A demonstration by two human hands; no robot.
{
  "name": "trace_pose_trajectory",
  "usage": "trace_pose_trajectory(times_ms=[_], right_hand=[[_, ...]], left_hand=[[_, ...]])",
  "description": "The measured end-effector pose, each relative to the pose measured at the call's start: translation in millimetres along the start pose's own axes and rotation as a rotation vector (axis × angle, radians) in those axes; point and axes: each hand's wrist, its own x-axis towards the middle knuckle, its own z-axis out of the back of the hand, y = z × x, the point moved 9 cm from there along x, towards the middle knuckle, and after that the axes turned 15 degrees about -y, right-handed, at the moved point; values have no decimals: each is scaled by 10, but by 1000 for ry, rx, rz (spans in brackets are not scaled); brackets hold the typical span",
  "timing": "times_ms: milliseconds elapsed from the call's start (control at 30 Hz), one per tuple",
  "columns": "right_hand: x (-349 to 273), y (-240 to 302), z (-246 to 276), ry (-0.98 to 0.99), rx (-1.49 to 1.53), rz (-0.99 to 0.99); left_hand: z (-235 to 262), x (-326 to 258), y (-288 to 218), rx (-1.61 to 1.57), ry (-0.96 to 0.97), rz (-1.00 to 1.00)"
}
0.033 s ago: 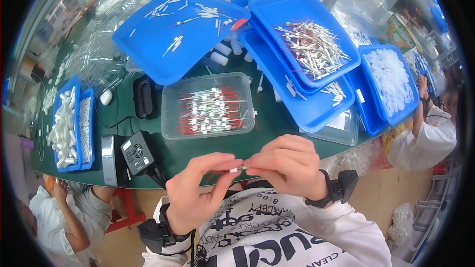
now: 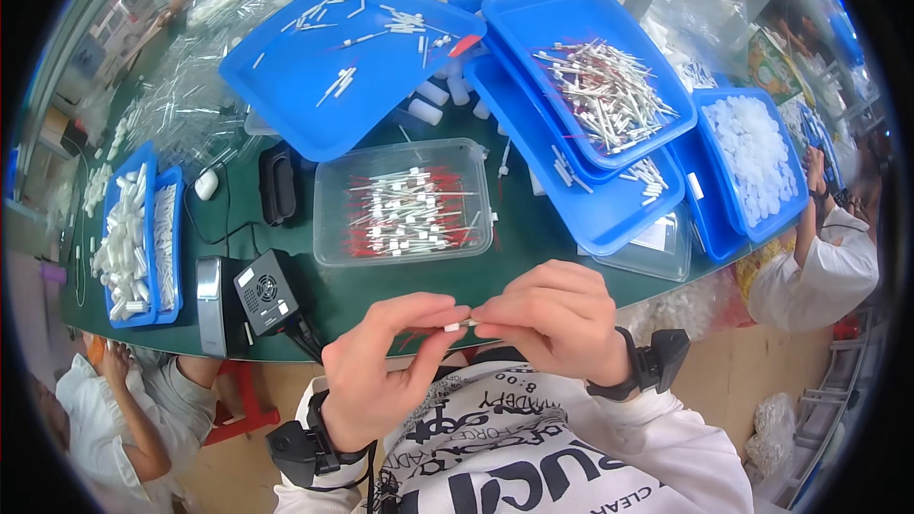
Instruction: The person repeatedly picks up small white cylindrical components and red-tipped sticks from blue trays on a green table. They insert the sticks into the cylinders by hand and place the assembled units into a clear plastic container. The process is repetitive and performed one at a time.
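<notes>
Just above my lap, at the table's near edge, my two hands meet fingertip to fingertip. My left hand (image 2: 386, 362) is closed in a pinch on a small white tube piece (image 2: 452, 327), and thin red strands show beneath its fingers. From the other side, my right hand (image 2: 547, 319) pinches the same piece; its fingers hide most of that end. Just beyond the hands sits a clear plastic box (image 2: 324, 252) holding many white pieces with red strands (image 2: 409, 214).
A blue tray (image 2: 286, 109) with scattered white sticks lies far left. Stacked blue trays (image 2: 519, 24) stand to the right, beside a tray of white caps (image 2: 752, 157). Near the left are a black boxy device (image 2: 269, 290) and white tubes (image 2: 129, 238). People sit at both sides.
</notes>
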Motion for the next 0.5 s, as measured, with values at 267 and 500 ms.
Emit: trace_pose_trajectory(times_ms=[267, 500], right_hand=[[12, -172, 16, 40, 143, -197], [-153, -252, -145, 316, 13, -219]], left_hand=[[70, -14, 83, -2, -5, 56], [-60, 38, 97, 21, 52, -23]])
